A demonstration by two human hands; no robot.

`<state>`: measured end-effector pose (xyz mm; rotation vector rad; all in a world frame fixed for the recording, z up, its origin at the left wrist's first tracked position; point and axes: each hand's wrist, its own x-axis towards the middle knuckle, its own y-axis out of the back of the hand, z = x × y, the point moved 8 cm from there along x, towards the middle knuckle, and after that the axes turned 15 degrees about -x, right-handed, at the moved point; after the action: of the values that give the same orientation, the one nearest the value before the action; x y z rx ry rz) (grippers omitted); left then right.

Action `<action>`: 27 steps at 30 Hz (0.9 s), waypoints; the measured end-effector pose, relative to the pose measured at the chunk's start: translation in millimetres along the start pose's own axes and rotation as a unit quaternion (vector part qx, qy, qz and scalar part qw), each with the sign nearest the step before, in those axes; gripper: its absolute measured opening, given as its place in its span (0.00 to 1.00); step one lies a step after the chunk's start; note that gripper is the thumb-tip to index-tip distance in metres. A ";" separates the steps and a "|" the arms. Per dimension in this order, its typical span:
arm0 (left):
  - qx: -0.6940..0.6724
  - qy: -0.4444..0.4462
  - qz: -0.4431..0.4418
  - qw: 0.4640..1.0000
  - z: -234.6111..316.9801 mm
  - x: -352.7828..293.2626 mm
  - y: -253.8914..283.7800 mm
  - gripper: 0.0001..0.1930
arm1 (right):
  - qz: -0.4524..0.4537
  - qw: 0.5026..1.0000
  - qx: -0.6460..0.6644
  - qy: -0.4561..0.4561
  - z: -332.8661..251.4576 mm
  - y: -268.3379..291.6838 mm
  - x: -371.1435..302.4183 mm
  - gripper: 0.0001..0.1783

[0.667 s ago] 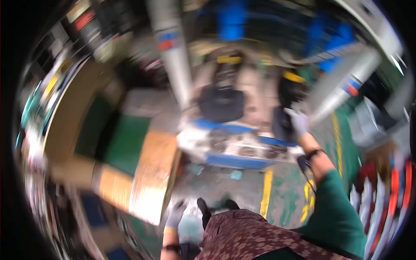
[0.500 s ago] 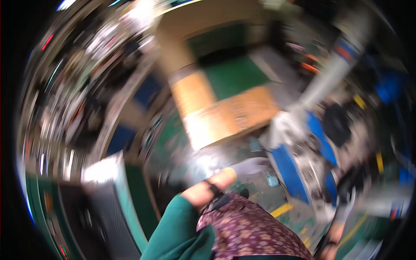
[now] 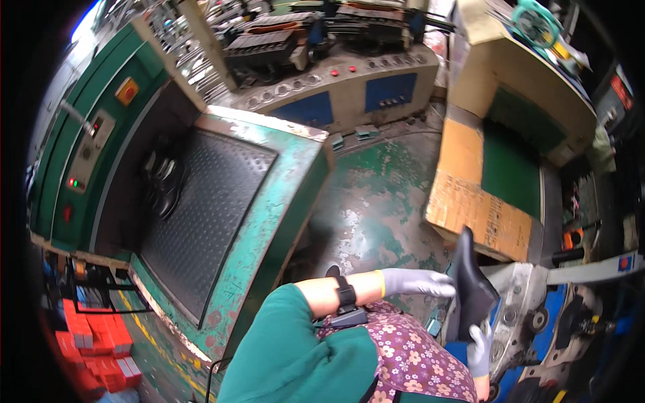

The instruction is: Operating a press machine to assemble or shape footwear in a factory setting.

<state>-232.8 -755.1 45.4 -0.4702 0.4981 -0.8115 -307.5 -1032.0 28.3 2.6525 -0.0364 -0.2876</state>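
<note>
One smooth, curved black boot (image 3: 473, 292) is pinched by the right fingers (image 3: 476, 336), left fingers (image 3: 438, 285) outstretched beside it.

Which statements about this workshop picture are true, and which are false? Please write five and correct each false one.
1. The right hand holds a black boot. True.
2. The left hand grips a yellow tool. False: the left hand is open, its fingertips close to the boot.
3. A black shoe lies on the dark textured surface of the green machine. True.
4. The apron is plain white. False: the apron is purple with a flower pattern.
5. Orange-red boxes are stacked at the lower left of the view. True.
</note>
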 end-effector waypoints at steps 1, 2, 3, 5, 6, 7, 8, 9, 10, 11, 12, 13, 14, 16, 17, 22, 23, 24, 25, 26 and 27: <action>-0.138 -0.037 0.040 0.989 -0.6 -35.5 23.9 0.41 | -0.131 0.990 0.034 -0.038 -99.0 -58.4 17.9 0.24; -0.268 -0.074 0.062 0.958 4.1 -65.2 40.2 0.38 | -0.210 0.977 0.026 0.001 -125.6 -97.9 37.3 0.32; -0.377 -0.112 0.067 0.917 14.9 -92.1 52.4 0.36 | -0.219 0.975 0.004 0.046 -161.7 -135.7 49.7 0.40; -0.526 -0.270 0.077 0.803 44.7 -147.7 73.2 0.35 | -0.296 0.928 -0.109 0.199 -227.5 -212.2 68.9 0.44; -0.558 -0.323 0.125 0.754 50.8 -181.4 91.0 0.35 | -0.310 0.902 -0.164 0.252 -273.4 -250.5 64.1 0.43; -0.621 -0.378 0.162 0.667 54.5 -215.3 109.3 0.34 | -0.341 0.863 -0.224 0.299 -309.6 -290.3 60.5 0.43; -0.670 -0.411 0.189 0.589 47.2 -255.8 129.6 0.28 | -0.373 0.814 -0.280 0.347 -339.9 -334.7 55.3 0.43; -0.678 -0.474 0.167 0.537 52.8 -289.7 149.5 0.25 | -0.342 0.786 -0.266 0.442 -376.0 -365.3 44.7 0.42; -0.642 -0.534 0.175 0.523 55.4 -323.5 166.7 0.24 | -0.306 0.749 -0.250 0.531 -405.1 -390.1 30.2 0.40; -0.611 -0.564 0.204 0.518 58.3 -357.5 181.9 0.25 | -0.252 0.737 -0.248 0.576 -435.6 -408.9 17.6 0.37; -0.585 -0.617 0.237 0.469 52.2 -394.4 206.9 0.25 | -0.200 0.721 -0.243 0.617 -458.4 -424.8 4.4 0.35; -0.578 -0.642 0.250 0.437 41.2 -431.5 235.4 0.25 | -0.201 0.720 -0.243 0.619 -466.7 -439.5 0.5 0.35; -0.566 -0.668 0.247 0.414 40.5 -461.7 254.4 0.25 | -0.244 0.735 -0.207 0.598 -469.1 -452.3 0.6 0.32; -0.588 -0.687 0.264 0.337 22.3 -525.5 307.4 0.25 | -0.280 0.752 -0.169 0.573 -466.2 -469.8 -2.3 0.30; -0.573 -0.717 0.263 0.297 11.0 -562.0 334.1 0.26 | -0.334 0.744 -0.190 0.546 -451.6 -478.6 -7.2 0.29; -0.526 -0.791 0.261 0.174 -21.3 -691.6 421.3 0.24 | -0.417 0.745 -0.302 0.423 -362.6 -471.5 15.1 0.28; -0.515 -0.794 0.279 0.163 -27.4 -709.8 432.0 0.24 | -0.412 0.759 -0.317 0.393 -348.9 -460.5 25.6 0.28; -0.507 -0.794 0.298 0.153 -32.0 -719.8 441.9 0.24 | -0.405 0.773 -0.332 0.359 -332.8 -446.2 34.5 0.28; -0.497 -0.808 0.294 0.116 -31.4 -727.3 447.8 0.25 | -0.395 0.793 -0.338 0.317 -317.6 -432.7 44.8 0.28; -0.482 -0.818 0.302 0.086 -41.8 -747.8 449.5 0.26 | -0.390 0.809 -0.339 0.281 -305.6 -418.7 50.7 0.27; -0.468 -0.825 0.301 0.099 -49.1 -764.7 451.3 0.27 | -0.379 0.823 -0.341 0.252 -291.3 -403.2 56.8 0.27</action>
<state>-457.7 97.6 -70.0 -1.7929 -1.1712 1.3796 -200.7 -546.4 86.2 1.8165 1.0954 0.1567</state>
